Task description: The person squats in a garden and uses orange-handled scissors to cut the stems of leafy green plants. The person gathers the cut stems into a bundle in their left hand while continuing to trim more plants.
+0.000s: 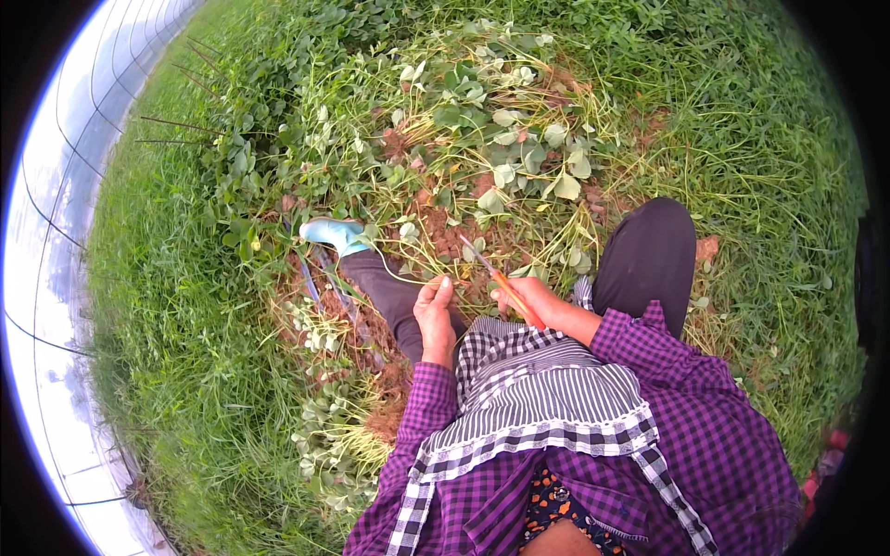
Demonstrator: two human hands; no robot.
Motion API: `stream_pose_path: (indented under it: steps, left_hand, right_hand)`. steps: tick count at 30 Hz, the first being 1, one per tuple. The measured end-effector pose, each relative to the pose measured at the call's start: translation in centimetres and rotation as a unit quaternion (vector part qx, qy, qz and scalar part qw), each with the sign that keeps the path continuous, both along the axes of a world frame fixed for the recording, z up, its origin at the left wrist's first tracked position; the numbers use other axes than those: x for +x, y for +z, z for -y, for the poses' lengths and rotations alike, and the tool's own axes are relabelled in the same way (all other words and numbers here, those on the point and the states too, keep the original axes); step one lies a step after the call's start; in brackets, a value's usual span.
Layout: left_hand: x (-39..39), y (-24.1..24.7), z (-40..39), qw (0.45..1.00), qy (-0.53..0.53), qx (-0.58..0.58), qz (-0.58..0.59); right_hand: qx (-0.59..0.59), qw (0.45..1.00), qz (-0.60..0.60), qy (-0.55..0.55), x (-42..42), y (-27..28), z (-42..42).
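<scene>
My left hand (436,316) pinches the end of a thin pale plant stem (398,272) between thumb and fingertips. The stem curves up and left past the blue boot (337,233). In my right hand (534,297) is an orange-handled cutting tool (511,293), its narrow metal blade pointing up and left; whether it is a knife or closed shears I cannot tell. Beyond both hands lie cut or uprooted strawberry-like plants (500,177), with wilted leaves and reddish roots. Another bundle of such plants (354,434) rests beside my left forearm.
Reddish soil (445,233) shows between the plants. A black drip hose or plastic strip (348,306) runs past my left leg. Tall grass (167,278) grows on the left and weeds (772,208) on the right. Thin stakes (182,125) and a translucent greenhouse wall (59,208) stand at left.
</scene>
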State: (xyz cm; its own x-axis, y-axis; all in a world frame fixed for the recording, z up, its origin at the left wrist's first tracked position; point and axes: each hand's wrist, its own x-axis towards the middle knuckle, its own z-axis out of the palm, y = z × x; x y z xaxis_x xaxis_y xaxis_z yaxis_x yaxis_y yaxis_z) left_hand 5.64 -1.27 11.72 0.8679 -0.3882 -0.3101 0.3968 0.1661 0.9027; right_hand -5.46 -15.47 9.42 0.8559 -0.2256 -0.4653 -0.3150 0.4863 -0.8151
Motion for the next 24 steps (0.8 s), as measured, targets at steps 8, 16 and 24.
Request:
stream_pose_path:
  steps: [8,16,24]
  left_hand:
    - [-2.1,1.7,2.0,0.990,-0.081,-0.071,-0.089]
    - [-2.1,1.6,2.4,0.989,-0.104,-0.031,-0.102]
    - [-1.3,0.7,1.6,0.993,-0.050,0.042,-0.096]
  right_hand:
    - [-0.043,0.996,0.082,-0.003,0.0,6.2,1.7]
    - [-0.122,0.990,0.058,-0.033,0.1,4.5,2.1]
    - [-0.438,0.899,0.006,0.008,0.1,2.7,2.2]
